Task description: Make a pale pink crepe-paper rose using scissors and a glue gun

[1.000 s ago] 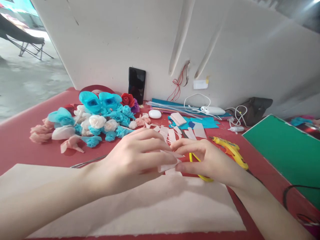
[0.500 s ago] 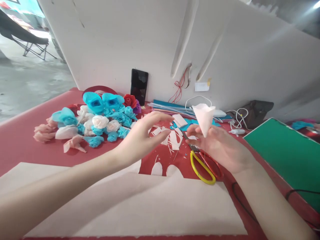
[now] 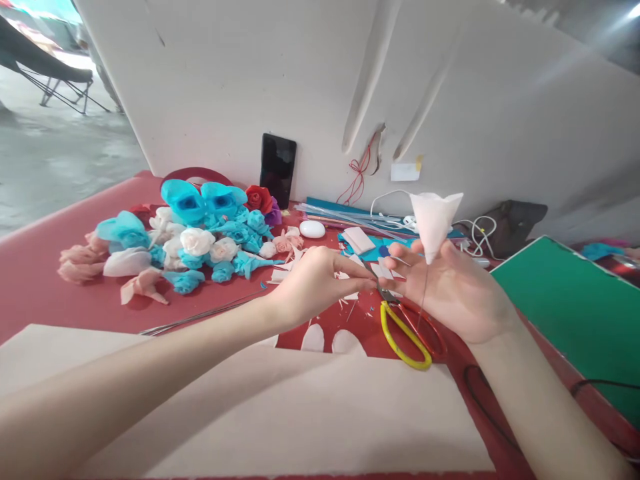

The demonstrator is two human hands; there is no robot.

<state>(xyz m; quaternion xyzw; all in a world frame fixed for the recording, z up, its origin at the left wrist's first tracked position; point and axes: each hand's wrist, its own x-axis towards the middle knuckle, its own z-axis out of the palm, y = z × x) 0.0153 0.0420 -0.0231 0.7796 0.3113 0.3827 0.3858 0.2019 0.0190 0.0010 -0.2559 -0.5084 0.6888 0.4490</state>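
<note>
My right hand (image 3: 450, 287) holds a pale pink paper cone flower (image 3: 434, 223) upright by its base, between thumb and fingers. A thin wire stem runs down from the cone in front of the palm. My left hand (image 3: 320, 283) reaches in from the left, thumb and fingers stretched toward the right fingertips with a small gap between them; nothing shows in it. Below the right hand lie scissors (image 3: 407, 337) with one yellow and one red handle. Two rounded pale paper petals (image 3: 333, 340) rest beside a large pale paper sheet (image 3: 300, 407).
Blue, white and pink paper flowers (image 3: 200, 240) are heaped at the left on the red table (image 3: 100, 313). A black phone (image 3: 279, 170) leans against the white wall. Behind the hands are a white oval case (image 3: 312, 229), paper scraps and cables. A green board (image 3: 575, 313) lies right.
My right hand has raised the cone flower and shifted it right. My left hand has moved right and slightly down, its thumb and fingers drawing closer together.
</note>
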